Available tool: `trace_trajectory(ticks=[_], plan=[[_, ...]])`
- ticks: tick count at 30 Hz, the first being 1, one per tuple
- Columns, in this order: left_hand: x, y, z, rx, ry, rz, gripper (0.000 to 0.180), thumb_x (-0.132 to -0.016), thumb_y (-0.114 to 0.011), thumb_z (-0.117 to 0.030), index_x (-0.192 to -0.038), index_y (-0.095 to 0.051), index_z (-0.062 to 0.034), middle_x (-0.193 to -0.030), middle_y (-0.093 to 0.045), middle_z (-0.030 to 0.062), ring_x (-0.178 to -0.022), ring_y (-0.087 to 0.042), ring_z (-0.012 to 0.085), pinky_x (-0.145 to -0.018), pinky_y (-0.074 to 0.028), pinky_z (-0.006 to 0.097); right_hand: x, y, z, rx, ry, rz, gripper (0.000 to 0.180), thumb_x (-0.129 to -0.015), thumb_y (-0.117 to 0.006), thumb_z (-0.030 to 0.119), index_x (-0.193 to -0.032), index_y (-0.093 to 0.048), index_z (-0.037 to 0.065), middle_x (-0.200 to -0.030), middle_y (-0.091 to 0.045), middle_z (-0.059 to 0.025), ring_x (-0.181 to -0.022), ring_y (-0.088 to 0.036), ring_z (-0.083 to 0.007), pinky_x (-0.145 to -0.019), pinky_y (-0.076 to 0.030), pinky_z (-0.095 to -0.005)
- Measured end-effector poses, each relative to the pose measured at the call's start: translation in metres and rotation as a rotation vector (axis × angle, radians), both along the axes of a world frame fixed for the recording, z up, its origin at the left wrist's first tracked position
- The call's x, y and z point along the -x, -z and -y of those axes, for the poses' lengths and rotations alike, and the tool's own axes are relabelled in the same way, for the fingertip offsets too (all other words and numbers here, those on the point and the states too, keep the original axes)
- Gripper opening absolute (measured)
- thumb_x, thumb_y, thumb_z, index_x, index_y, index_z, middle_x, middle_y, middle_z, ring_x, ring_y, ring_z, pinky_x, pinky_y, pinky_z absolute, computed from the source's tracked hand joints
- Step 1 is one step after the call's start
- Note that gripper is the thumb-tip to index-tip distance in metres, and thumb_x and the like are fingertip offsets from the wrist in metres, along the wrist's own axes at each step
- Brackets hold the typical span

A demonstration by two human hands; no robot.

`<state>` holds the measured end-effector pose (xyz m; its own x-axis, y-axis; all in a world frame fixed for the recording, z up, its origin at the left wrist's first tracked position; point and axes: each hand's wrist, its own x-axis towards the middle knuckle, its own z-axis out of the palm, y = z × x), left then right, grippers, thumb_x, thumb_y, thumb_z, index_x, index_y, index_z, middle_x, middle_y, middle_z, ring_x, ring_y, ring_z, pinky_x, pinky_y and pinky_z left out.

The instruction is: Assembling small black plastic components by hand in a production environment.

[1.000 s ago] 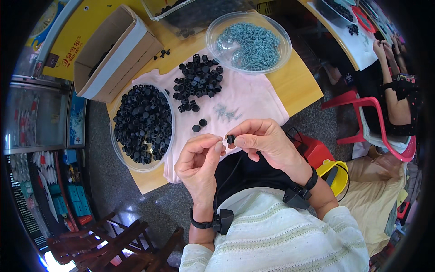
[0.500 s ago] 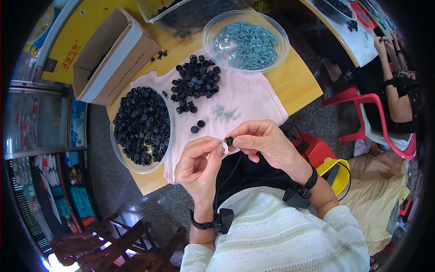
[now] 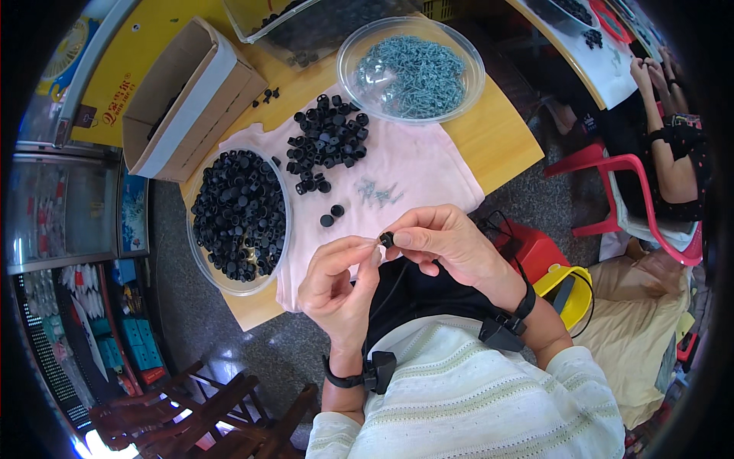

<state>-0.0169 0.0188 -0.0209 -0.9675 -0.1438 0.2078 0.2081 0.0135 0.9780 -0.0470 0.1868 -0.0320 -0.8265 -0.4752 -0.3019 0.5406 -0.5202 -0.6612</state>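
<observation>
My right hand point(image 3: 443, 243) pinches a small black plastic cap point(image 3: 387, 239) between thumb and fingers, just above the table's near edge. My left hand point(image 3: 336, 284) meets it from the left, thumb and forefinger closed at the cap, perhaps on a tiny screw that I cannot make out. On the pink cloth point(image 3: 428, 164) lie a pile of black caps point(image 3: 327, 141), two loose caps point(image 3: 332, 216) and a few small grey screws point(image 3: 378, 193). Both wrists wear black straps.
A clear bowl of black caps point(image 3: 238, 216) stands at the left, a clear bowl of grey screws point(image 3: 413, 73) at the back. An open cardboard box point(image 3: 183, 99) sits far left. Another person sits on a red chair point(image 3: 612, 191) to the right.
The hands stay together at the cap with only slight finger shifts. The view has shifted a little.
</observation>
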Motion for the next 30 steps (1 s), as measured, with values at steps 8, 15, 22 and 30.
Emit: trace_trajectory(ticks=[8, 15, 22, 30], plan=[[0.003, -0.003, 0.0, 0.338, -0.029, -0.18, 0.023, -0.073, -0.07, 0.014, -0.09, -0.066, -0.0004, -0.092, -0.067, 0.0122, -0.079, -0.065, 0.0163, -0.067, -0.051, 0.024, 0.0, 0.002, 0.001, -0.058, 0.015, -0.041, 0.016, -0.091, -0.065, 0.015, -0.099, -0.069, 0.002, -0.082, -0.069, -0.0056, -0.057, -0.053, -0.0024, -0.044, -0.043, -0.0165], [0.007, -0.009, 0.0, 0.542, -0.012, -0.282, 0.027, -0.069, -0.072, 0.013, -0.091, -0.068, -0.0028, -0.09, -0.068, 0.0119, -0.078, -0.067, 0.0206, -0.068, -0.052, 0.027, -0.001, 0.003, 0.002, -0.091, 0.013, -0.066, 0.015, -0.091, -0.065, 0.015, -0.097, -0.069, 0.002, -0.08, -0.069, -0.0046, -0.058, -0.054, -0.002, -0.044, -0.041, -0.0157], [0.008, -0.002, 0.001, 0.244, 0.028, -0.087, 0.022, -0.075, -0.071, 0.012, -0.094, -0.069, -0.0005, -0.101, -0.067, 0.0141, -0.091, -0.064, 0.019, -0.076, -0.052, 0.027, 0.002, 0.002, 0.001, -0.087, 0.038, -0.095, 0.02, -0.091, -0.066, 0.021, -0.095, -0.07, 0.002, -0.081, -0.068, -0.0035, -0.059, -0.05, -0.0016, -0.045, -0.041, -0.016], [0.004, 0.006, 0.005, 0.045, 0.108, 0.007, 0.02, -0.076, -0.069, 0.013, -0.093, -0.069, 0.0024, -0.106, -0.066, 0.0171, -0.098, -0.063, 0.022, -0.085, -0.051, 0.029, 0.0, -0.001, 0.001, -0.217, 0.046, -0.179, 0.021, -0.091, -0.066, 0.023, -0.093, -0.071, 0.002, -0.079, -0.067, -0.0016, -0.053, -0.048, -0.0014, -0.044, -0.039, -0.0155]])
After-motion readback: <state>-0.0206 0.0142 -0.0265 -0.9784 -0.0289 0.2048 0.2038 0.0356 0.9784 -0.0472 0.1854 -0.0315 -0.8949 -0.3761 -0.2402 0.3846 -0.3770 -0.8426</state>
